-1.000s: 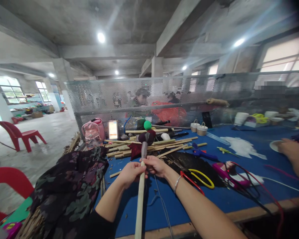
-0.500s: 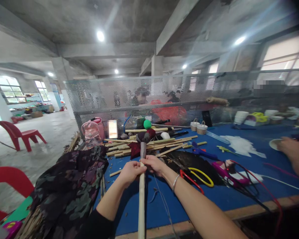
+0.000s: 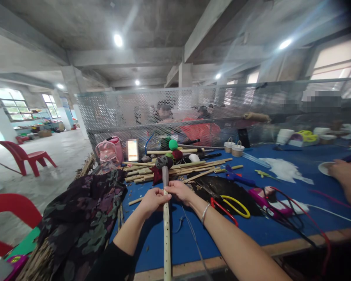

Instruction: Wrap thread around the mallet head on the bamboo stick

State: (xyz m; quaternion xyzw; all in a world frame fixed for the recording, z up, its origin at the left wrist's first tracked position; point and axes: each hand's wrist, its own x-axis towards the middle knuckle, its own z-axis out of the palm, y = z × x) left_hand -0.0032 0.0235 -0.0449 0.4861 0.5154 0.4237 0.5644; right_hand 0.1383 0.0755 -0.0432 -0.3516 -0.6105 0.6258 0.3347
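Observation:
A pale bamboo stick [image 3: 166, 238] with a row of small dark holes runs from the table's front edge up to my hands. My left hand [image 3: 152, 202] pinches it between thumb and fingers from the left. From the right, my right hand [image 3: 179, 192] pinches it just above, where grey wrapping [image 3: 165, 175] begins. A dark, rounded bundle [image 3: 163, 164] tops the wrapped end. Thin grey cord [image 3: 191, 230] hangs below my right hand onto the blue table [image 3: 152, 249]. What my lower fingers do behind the stick is hidden.
Bamboo sticks [image 3: 190, 168] lie beyond my hands. To the right are large scissors [image 3: 236, 207] with red and yellow handles, a blue glue gun [image 3: 240, 177] and a magenta device [image 3: 269, 203]. Dark patterned cloth [image 3: 84, 214] lies left. Another person's hand [image 3: 345, 177] is at far right.
The stick has turned about its length, so its row of holes now faces me. Its wrapped top has shifted slightly left. Both hands keep their pinch.

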